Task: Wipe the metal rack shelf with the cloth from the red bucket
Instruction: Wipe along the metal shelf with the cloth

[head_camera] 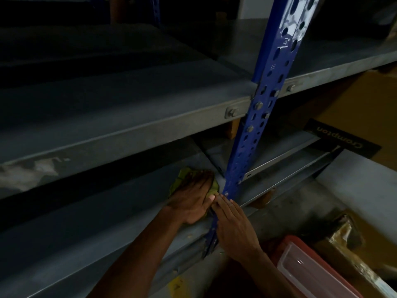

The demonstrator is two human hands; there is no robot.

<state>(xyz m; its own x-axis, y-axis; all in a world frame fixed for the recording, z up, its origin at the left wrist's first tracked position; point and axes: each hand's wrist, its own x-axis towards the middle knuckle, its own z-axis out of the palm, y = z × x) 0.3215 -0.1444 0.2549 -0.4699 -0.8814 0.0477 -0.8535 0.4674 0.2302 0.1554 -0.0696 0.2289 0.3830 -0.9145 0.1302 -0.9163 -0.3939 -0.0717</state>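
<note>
left hand: the left hand (194, 198) lies palm-down on the cloth, fingers straight and close together, pressing it flat rather than grabbing it

cloth: the yellow-green cloth (182, 176) is bunched up under that hand, sticking out past the fingertips and on the thumb side, right by the blue post

shelf: it's the lower grey metal shelf (96, 216), and the cloth sits on its top near the front edge; pretty dim in there, so I can't make out much of the surface

right hand: the right hand (233, 220) rests against the blue upright (264, 100), fingers straight and together along the front of the post, holding nothing

hands together: the left thumb tip is just about touching the right fingertips, next to the post

upper shelf: another grey shelf (129, 134) above, bolted to the same post

other stuff: a red tub with a clear lid (311, 269) at the lower right, and a brown box reading "Crompton" (341, 136) upside down behind the post
</note>
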